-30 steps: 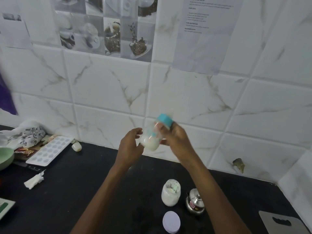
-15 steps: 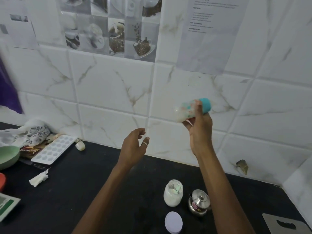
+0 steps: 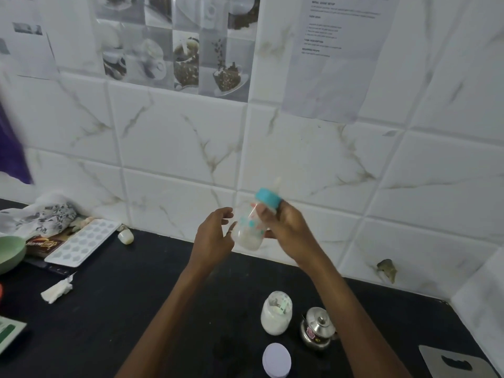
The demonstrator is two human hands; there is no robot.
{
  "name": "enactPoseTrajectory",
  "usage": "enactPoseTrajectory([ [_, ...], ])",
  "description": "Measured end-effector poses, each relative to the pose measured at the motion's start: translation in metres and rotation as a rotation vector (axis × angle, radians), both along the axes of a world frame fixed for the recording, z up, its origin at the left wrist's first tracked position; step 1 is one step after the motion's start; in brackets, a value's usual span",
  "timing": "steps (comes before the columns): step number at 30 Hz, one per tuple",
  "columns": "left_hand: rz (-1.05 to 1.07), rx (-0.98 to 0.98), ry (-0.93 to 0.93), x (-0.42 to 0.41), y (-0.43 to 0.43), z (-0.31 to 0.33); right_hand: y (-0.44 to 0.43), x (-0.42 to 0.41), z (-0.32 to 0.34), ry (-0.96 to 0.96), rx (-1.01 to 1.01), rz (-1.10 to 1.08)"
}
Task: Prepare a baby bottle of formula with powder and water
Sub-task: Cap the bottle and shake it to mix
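My right hand [image 3: 289, 230] grips a clear baby bottle [image 3: 252, 227] with a teal collar, holding it in the air in front of the tiled wall, tilted with the collar up and to the right. White milky liquid fills its lower part. My left hand [image 3: 215, 238] is open just left of the bottle, fingers spread, close to its side. Below on the black counter stand an open jar of white powder [image 3: 276, 313], its white lid [image 3: 276, 360] lying flat in front, and a small steel kettle [image 3: 317, 327].
On the black counter [image 3: 136, 309] at the left lie a white moulded tray [image 3: 80, 241], a green bowl [image 3: 9, 252], a patterned cloth [image 3: 41, 216] and a crumpled tissue [image 3: 57, 291]. A steel board [image 3: 458, 361] sits at the bottom right. The tiled wall stands close behind.
My right hand swung the bottle up and to the right, then brought it back down beside my left hand. The left hand stayed open throughout.
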State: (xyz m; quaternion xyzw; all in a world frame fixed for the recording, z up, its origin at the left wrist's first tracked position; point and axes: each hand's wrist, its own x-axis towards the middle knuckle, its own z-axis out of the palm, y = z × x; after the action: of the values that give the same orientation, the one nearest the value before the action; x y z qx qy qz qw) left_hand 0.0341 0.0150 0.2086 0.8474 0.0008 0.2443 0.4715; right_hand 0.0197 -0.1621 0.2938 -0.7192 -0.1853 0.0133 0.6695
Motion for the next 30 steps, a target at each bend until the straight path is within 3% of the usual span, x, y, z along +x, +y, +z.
enactPoseTrajectory([
  [2,-0.002,0.004,-0.001,0.0,-0.002,0.001,-0.005,0.002,-0.001,0.001,0.099,-0.032],
  [4,0.008,-0.012,0.004,-0.001,-0.002,0.002,-0.016,0.013,0.01,0.067,0.426,-0.173],
  [6,0.018,-0.015,0.002,-0.001,0.0,0.001,-0.022,0.021,0.013,0.072,0.595,-0.27],
  [7,0.019,-0.015,0.0,0.0,0.0,0.001,-0.019,0.019,0.012,0.064,0.561,-0.263],
  [11,0.002,0.007,-0.004,0.002,-0.003,0.004,-0.005,0.001,-0.012,0.037,0.067,-0.079],
  [12,-0.003,0.004,-0.006,0.001,-0.004,0.004,-0.007,0.0,-0.009,0.029,0.111,-0.083],
  [16,0.006,-0.016,-0.003,-0.002,-0.002,0.001,-0.028,0.018,0.016,0.096,0.692,-0.274],
  [18,0.013,-0.017,-0.004,-0.001,-0.001,0.001,-0.022,0.016,0.015,0.077,0.606,-0.274],
  [21,0.003,-0.009,-0.006,0.0,-0.004,0.003,-0.009,0.0,-0.003,0.075,0.123,-0.116],
  [22,-0.002,-0.006,-0.009,0.0,-0.005,0.004,-0.009,-0.001,-0.005,0.062,0.096,-0.103],
  [27,0.005,-0.003,-0.018,-0.003,-0.001,0.003,-0.033,0.019,0.024,0.084,0.739,-0.305],
  [28,0.01,-0.004,-0.018,-0.003,0.0,0.003,-0.03,0.018,0.025,0.066,0.733,-0.31],
  [30,0.011,0.0,-0.015,-0.001,0.0,0.004,-0.017,0.009,0.014,0.08,0.469,-0.268],
])
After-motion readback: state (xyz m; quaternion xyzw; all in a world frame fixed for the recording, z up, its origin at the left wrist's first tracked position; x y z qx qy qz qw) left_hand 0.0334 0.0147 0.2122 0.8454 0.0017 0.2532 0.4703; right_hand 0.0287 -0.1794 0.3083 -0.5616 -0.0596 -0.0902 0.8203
